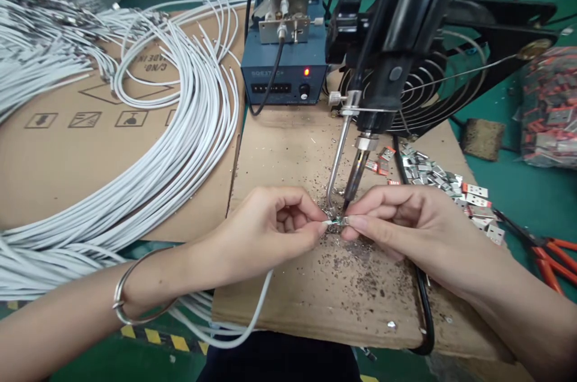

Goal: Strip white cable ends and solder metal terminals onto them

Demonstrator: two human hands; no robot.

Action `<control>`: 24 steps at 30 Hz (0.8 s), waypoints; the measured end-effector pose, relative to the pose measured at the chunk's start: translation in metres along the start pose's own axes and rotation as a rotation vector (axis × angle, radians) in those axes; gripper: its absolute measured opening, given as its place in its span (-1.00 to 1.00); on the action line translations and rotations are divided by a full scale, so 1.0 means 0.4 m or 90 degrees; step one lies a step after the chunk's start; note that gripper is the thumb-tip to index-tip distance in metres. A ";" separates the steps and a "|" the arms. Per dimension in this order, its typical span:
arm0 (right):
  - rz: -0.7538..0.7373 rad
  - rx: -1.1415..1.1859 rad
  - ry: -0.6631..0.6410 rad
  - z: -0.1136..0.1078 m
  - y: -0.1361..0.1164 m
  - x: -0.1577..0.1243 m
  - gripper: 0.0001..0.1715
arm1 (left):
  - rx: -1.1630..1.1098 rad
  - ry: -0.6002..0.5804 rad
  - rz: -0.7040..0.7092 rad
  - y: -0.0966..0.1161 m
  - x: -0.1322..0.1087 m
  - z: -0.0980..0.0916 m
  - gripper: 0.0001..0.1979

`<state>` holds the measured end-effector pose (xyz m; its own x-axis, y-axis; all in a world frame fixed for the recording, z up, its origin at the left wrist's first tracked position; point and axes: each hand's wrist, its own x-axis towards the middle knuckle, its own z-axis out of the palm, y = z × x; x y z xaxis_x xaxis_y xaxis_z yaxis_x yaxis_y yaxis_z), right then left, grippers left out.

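My left hand (282,229) pinches the end of a white cable (264,298) between thumb and finger; the cable hangs below in a loop. Facing it, my right hand (387,223) is closed on a small metal connector (346,221). Thin wires show between the fingertips, where cable and connector meet. Just above them are the tip of a soldering iron (356,175) and a thin metal feed tube (339,160). Whether the tip touches the wires I cannot tell.
Bundled white cables (198,124) cover the cardboard at left. A blue control box (286,72) and a fan (419,81) stand behind. Loose connectors (433,175), orange-handled pliers (550,256), a brown sponge (483,139) and a bag of connectors (552,112) lie at right.
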<state>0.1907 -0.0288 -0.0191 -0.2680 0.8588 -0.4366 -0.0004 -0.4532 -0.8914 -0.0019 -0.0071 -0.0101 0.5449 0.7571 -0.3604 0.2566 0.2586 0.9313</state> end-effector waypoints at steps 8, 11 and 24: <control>-0.018 -0.002 -0.019 -0.004 0.006 -0.003 -0.89 | -0.030 0.002 -0.006 0.003 -0.004 0.003 -0.97; -0.020 -0.002 -0.017 -0.004 0.006 -0.005 -0.89 | -0.029 0.005 -0.012 0.003 -0.004 0.003 -0.97; -0.012 -0.055 0.004 -0.001 0.001 -0.004 -0.88 | -0.012 0.009 -0.022 0.007 -0.002 0.004 -0.96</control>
<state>0.1914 -0.0303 -0.0186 -0.2625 0.8688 -0.4198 0.0770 -0.4148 -0.9066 -0.0003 -0.0080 -0.0072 0.5253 0.7557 -0.3912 0.2601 0.2951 0.9194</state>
